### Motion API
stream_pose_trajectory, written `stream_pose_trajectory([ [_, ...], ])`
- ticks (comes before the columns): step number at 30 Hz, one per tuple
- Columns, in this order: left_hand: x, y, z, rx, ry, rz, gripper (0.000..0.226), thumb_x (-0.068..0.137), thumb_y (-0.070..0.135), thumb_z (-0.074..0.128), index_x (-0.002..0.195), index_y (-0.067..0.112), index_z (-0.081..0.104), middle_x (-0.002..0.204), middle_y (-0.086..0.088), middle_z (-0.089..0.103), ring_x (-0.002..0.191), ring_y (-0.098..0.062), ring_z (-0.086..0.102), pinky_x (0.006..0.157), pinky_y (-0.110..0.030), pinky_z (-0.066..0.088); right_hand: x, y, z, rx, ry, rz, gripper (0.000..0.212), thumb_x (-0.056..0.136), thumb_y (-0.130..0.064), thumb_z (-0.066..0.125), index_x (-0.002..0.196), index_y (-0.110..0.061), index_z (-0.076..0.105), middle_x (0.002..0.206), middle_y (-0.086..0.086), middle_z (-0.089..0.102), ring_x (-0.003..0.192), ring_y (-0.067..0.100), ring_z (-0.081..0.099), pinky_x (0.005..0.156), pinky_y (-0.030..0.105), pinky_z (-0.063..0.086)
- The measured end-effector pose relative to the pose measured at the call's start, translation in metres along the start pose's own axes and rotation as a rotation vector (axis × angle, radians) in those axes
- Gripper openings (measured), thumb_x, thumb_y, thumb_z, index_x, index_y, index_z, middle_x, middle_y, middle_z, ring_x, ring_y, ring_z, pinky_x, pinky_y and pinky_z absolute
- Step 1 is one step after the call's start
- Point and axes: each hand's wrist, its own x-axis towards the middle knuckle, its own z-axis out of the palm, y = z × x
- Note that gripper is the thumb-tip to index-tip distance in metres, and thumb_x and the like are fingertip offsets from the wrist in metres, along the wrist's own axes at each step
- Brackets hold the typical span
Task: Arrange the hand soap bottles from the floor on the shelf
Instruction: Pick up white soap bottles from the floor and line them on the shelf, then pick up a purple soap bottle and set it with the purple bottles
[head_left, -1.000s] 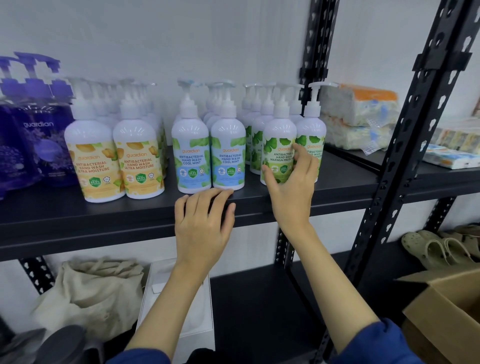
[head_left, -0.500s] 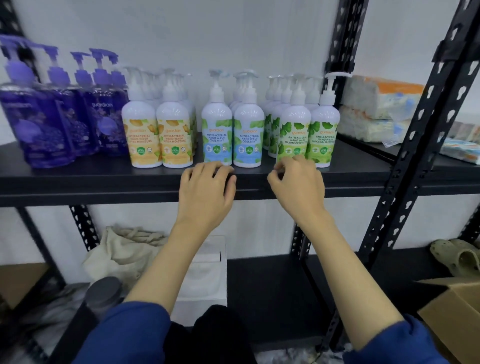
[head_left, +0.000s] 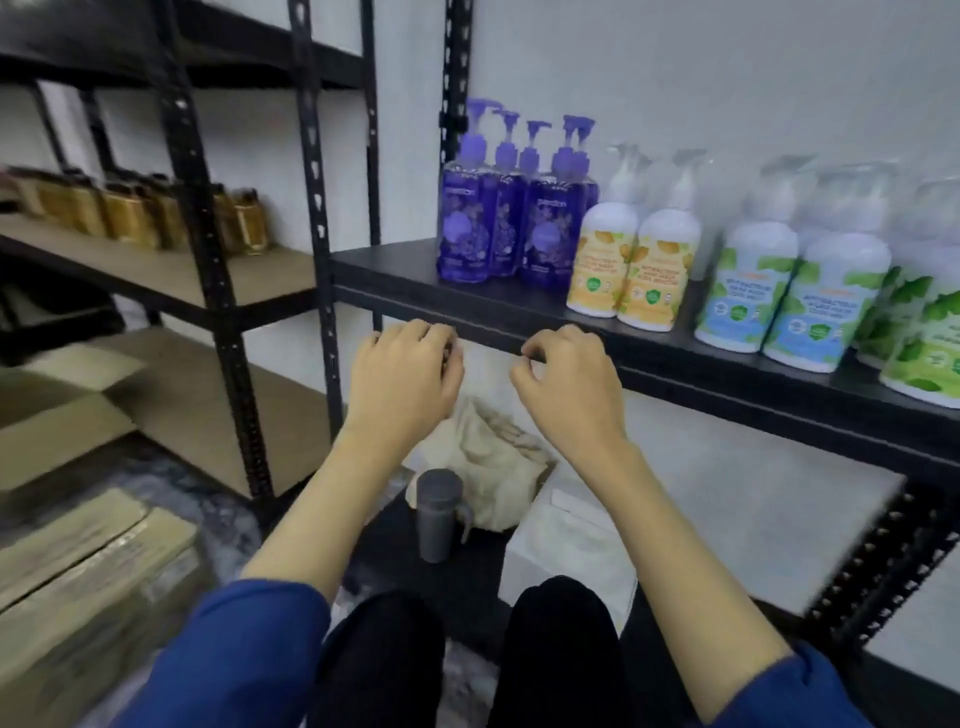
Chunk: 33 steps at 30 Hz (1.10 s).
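grey tumbler (head_left: 439, 514), cloth bag (head_left: 496, 462), amber jars (head_left: 130, 210)

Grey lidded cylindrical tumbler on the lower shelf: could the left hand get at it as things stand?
Probably yes. The left hand holds nothing and hangs above the grey lidded cylindrical tumbler, with open space between them; the cream cloth bag sits behind it.

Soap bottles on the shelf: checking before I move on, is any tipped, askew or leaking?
Nothing stands out. The purple bottles, yellow-label bottles and blue-label bottles stand upright in grouped rows; no spill shows.

Bare shelf (head_left: 384, 265) left of purple bottles (head_left: 506, 223); bottles crowd the right
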Motion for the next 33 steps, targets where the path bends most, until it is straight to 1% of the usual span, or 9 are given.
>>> stream_pose_trajectory([
  [4,-0.038,-0.068,-0.017,0.153,-0.026,-0.161,0.040,0.087,0.034,0.038,0.087,0.011,0.071,0.081,-0.006,0.070,0.069,-0.031,0.065,0.061,-0.034,0.048,0.000,-0.057,0.048,0.131,-0.094,-0.148,0.024,0.088,-0.018,0.051,0.097,-0.004,0.068,0.101,0.012,0.062,0.097,0.029,0.051,0.080,0.041,0.044],
  [8,-0.083,-0.125,-0.029,0.276,-0.124,-0.367,0.037,0.088,0.033,0.041,0.090,0.012,0.071,0.086,-0.008,0.070,0.075,-0.032,0.065,0.064,-0.037,0.047,-0.011,-0.106,0.097,0.256,-0.176,-0.268,0.023,0.088,-0.017,0.052,0.099,-0.006,0.069,0.101,0.010,0.063,0.100,0.028,0.051,0.081,0.034,0.039],
  [12,-0.131,-0.171,-0.038,0.339,-0.174,-0.541,0.038,0.091,0.035,0.041,0.099,0.012,0.070,0.098,-0.009,0.069,0.089,-0.034,0.063,0.072,-0.040,0.046,-0.029,-0.146,0.152,0.345,-0.325,-0.373,0.023,0.087,-0.019,0.051,0.097,-0.008,0.069,0.099,0.010,0.063,0.098,0.028,0.052,0.081,0.040,0.045],
  [16,-0.175,-0.204,-0.038,0.380,-0.197,-0.677,0.031,0.095,0.032,0.047,0.107,0.011,0.067,0.108,-0.010,0.067,0.096,-0.034,0.061,0.076,-0.039,0.044,-0.047,-0.172,0.201,0.365,-0.436,-0.457,0.024,0.090,-0.019,0.050,0.100,-0.007,0.068,0.101,0.011,0.061,0.098,0.030,0.052,0.082,0.039,0.044],
  [19,-0.215,-0.229,-0.030,0.378,-0.239,-0.788,0.038,0.093,0.035,0.042,0.108,0.011,0.067,0.111,-0.010,0.066,0.099,-0.035,0.060,0.078,-0.039,0.043,-0.068,-0.189,0.244,0.405,-0.500,-0.481,0.022,0.090,-0.017,0.052,0.097,-0.005,0.068,0.099,0.012,0.061,0.095,0.031,0.053,0.078,0.038,0.042],
  [23,-0.273,-0.255,-0.004,0.350,-0.278,-0.932,0.029,0.091,0.029,0.053,0.106,0.009,0.067,0.108,-0.012,0.067,0.097,-0.036,0.061,0.080,-0.040,0.043,-0.100,-0.204,0.304,0.411,-0.625,-0.513,0.024,0.089,-0.017,0.052,0.098,-0.003,0.069,0.101,0.014,0.062,0.097,0.034,0.054,0.078,0.039,0.042],
  [25,-0.309,-0.262,0.013,0.344,-0.328,-1.034,0.038,0.088,0.034,0.048,0.107,0.006,0.067,0.105,-0.014,0.067,0.093,-0.038,0.063,0.080,-0.041,0.044,-0.119,-0.207,0.336,0.410,-0.666,-0.528,0.024,0.086,-0.017,0.053,0.094,-0.002,0.070,0.097,0.015,0.064,0.092,0.036,0.056,0.074,0.039,0.043],
  [28,-0.367,-0.260,0.038,0.313,-0.362,-1.219,0.056,0.085,0.045,0.038,0.112,0.005,0.065,0.108,-0.016,0.066,0.094,-0.039,0.063,0.086,-0.044,0.044,-0.152,-0.208,0.385,0.380,-0.791,-0.540,0.021,0.086,-0.015,0.054,0.096,-0.003,0.069,0.097,0.015,0.063,0.092,0.035,0.056,0.077,0.040,0.042],
  [33,-0.445,-0.257,0.072,0.173,-0.385,-1.463,0.071,0.079,0.056,0.039,0.120,0.002,0.060,0.114,-0.018,0.064,0.103,-0.037,0.060,0.088,-0.043,0.045,-0.208,-0.204,0.455,0.329,-0.934,-0.529,0.020,0.089,-0.013,0.055,0.098,-0.003,0.069,0.100,0.014,0.064,0.094,0.035,0.057,0.079,0.043,0.044],
])
